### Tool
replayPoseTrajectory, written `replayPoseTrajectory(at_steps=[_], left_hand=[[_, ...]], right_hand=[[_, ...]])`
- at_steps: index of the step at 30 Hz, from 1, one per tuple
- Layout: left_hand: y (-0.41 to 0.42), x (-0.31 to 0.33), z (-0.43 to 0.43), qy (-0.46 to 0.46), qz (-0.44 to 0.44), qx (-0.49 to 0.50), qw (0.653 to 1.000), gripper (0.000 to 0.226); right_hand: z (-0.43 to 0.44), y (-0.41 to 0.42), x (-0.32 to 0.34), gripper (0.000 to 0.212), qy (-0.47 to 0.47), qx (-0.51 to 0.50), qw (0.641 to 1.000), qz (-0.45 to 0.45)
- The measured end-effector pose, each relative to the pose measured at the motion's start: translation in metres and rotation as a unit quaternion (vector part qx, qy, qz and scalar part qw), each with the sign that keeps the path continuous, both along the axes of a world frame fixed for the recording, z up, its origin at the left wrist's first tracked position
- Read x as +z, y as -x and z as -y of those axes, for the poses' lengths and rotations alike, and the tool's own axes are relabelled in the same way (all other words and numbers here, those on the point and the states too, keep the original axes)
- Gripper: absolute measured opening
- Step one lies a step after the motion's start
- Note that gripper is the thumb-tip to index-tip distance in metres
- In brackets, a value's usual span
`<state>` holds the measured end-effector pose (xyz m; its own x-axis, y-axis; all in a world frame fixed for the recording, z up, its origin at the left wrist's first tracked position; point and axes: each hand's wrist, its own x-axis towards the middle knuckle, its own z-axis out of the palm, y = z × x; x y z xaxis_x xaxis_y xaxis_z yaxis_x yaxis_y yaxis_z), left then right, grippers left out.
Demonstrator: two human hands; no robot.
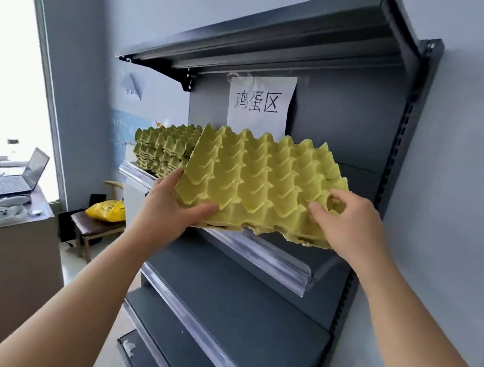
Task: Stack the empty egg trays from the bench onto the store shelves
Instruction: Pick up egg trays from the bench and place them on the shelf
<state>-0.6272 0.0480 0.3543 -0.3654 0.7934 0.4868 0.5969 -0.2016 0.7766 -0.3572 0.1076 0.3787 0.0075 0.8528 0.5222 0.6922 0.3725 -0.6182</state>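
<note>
A yellow-green pulp egg tray [260, 182] is held tilted over the front lip of the middle shelf [271, 257], its far edge raised toward the back panel. My left hand [168, 208] grips its near-left corner, thumb on top and fingers beneath. My right hand [347, 225] pinches its near-right edge. On the left part of the same shelf stands a stack of matching egg trays [163, 147], partly hidden behind the held tray.
Dark grey shelving runs along the wall, with a top shelf [281, 40] overhead and lower shelves [229, 311] below. A paper sign [259, 103] hangs on the back panel. At left stand a desk with a laptop [15, 175] and a stool carrying a yellow bag [108, 210].
</note>
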Motion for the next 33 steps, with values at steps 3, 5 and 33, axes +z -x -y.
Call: replayPoseTrajectory(at_steps=[3, 5, 33], left_hand=[[0.041, 0.010, -0.029, -0.019, 0.012, 0.018, 1.000, 0.101], [0.066, 0.017, -0.051, -0.034, 0.027, 0.029, 0.999, 0.100], [0.371, 0.049, -0.332, -0.029, 0.082, -0.096, 0.992, 0.092]], right_hand=[[-0.031, 0.043, 0.014, 0.058, -0.022, 0.019, 1.000, 0.009], [-0.051, 0.069, 0.023, 0.058, -0.032, 0.031, 0.999, 0.010], [-0.231, 0.364, 0.076, 0.042, -0.011, -0.094, 0.995, 0.028]])
